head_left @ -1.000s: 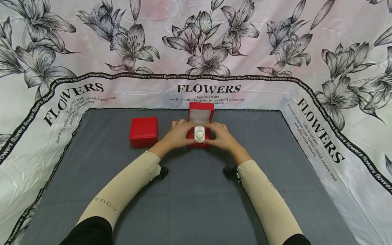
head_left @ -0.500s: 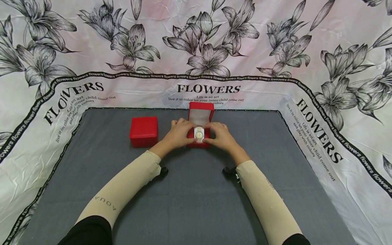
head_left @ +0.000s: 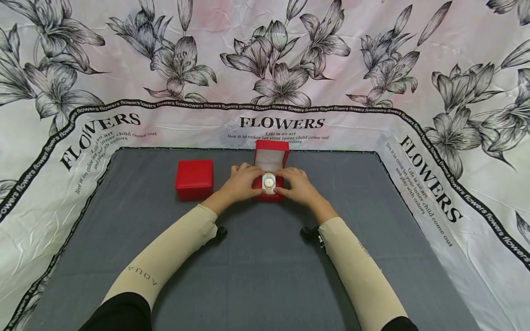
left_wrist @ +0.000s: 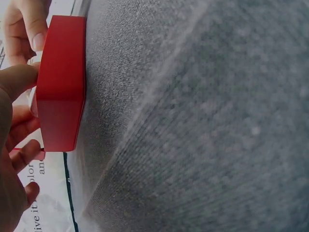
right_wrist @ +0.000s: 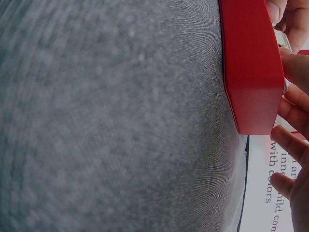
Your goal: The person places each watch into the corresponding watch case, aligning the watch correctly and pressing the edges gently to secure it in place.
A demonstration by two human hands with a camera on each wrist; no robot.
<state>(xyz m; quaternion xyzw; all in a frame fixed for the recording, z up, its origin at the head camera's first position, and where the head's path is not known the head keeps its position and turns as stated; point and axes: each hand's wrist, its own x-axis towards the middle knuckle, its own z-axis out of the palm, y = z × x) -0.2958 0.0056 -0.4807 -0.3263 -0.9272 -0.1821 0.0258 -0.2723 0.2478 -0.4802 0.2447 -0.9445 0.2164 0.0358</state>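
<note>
In the head view an open red watch box (head_left: 272,145) stands at the far middle of the grey cloth, its pale-lined lid raised at the back. A wristwatch (head_left: 269,183) with a light round dial sits in it on a white cushion. My left hand (head_left: 241,183) holds the left side of the watch and cushion between thumb and fingers. On the opposite side my right hand (head_left: 301,185) pinches it the same way. The box's outer wall (left_wrist: 62,63) hides part of the grip in the left wrist view. The right wrist view also shows that red box (right_wrist: 252,63) partly covering the fingertips.
A second red box (head_left: 194,178), closed, stands left of the open one. The grey cloth area (head_left: 256,276) stretches toward me. Behind it a white border with printed lettering (head_left: 282,122) and flower drawings rises at the back.
</note>
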